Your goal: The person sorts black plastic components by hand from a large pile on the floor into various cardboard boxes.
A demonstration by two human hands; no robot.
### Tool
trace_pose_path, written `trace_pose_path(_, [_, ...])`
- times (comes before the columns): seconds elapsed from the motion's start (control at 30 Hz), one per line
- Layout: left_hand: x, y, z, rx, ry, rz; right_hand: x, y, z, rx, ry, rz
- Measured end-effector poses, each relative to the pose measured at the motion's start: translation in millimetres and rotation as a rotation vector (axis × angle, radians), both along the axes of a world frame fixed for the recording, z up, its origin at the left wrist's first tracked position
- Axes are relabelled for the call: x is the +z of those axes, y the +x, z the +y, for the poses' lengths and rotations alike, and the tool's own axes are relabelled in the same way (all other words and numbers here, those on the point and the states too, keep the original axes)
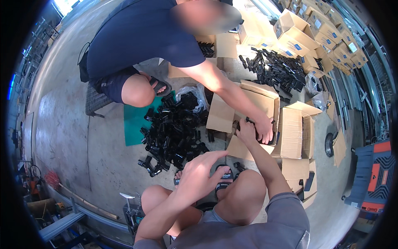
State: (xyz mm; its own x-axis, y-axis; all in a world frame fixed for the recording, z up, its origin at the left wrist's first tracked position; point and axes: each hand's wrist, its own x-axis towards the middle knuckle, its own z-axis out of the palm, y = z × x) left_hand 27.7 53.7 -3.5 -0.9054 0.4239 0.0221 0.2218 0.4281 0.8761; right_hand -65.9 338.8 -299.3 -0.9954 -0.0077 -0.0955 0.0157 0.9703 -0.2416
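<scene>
In the open, brown cardboard box (219,115), a black, slender piece (249,120) lay beside the right hand (247,132), its grip unclear; outside, the left hand (202,172) hung with grip apart.

Open cardboard box (220,116) I reach into: matt, papery. Tubular fittings (168,135) look like hard black plastic, glossy. Bag (201,98): thin clear plastic, crinkled, shiny. My sleeve (286,211): matt grey cloth. Concrete floor (107,170): smooth, faint sheen.
</scene>
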Motion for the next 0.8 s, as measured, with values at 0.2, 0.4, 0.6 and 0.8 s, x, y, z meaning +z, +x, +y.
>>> trace_pose_path(0.2, [4.2, 4.5, -1.4, -0.009, 0.006, 0.017, 4.3, 9.8, -4.1, -0.306, -0.298, -0.060])
trace_pose_path(0.4, [2.1, 9.5, -4.1, 0.000, -0.025, 0.026, -9.4, 4.6, -1.7, -0.178, -0.083, -0.147])
trace_pose_path(0.6, [1.7, 12.7, -7.4, 0.003, -0.054, 0.061, -16.3, -10.9, 16.1, -0.066, -0.131, -0.338])
trace_pose_path(0.8, [-1.8, 9.9, -8.0, 0.016, -0.070, 0.043, -6.1, -9.0, 16.1, 0.103, 0.030, -0.226])
